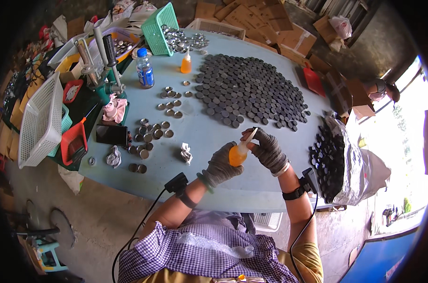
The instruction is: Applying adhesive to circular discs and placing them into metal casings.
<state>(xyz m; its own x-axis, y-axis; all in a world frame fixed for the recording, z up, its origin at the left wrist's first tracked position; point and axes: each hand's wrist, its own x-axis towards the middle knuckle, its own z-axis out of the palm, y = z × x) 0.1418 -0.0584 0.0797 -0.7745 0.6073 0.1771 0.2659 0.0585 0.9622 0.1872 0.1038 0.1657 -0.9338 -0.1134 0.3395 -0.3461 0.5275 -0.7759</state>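
Observation:
My left hand [222,166], in a grey knit glove, is wrapped around a squeeze bottle [237,154] of orange liquid. The bottle tilts with its white pointed nozzle up and to the right. At that nozzle, the bare fingertips of my gloved right hand [269,152] are closed; whether they also hold something small is unclear. Beyond my hands, many dark round discs [247,87] lie spread over the pale blue table [176,132]. Left of them stand shallow silver metal caps [150,132] in loose groups. A crumpled white tissue [186,153] lies near my left hand.
A second orange squeeze bottle [186,62] and a blue-capped bottle [144,68] stand at the far left. A green basket [160,30] tips out shiny metal pieces. A hand press [103,70] and red scoop [74,141] are left. A sack [360,174] with black discs lies right.

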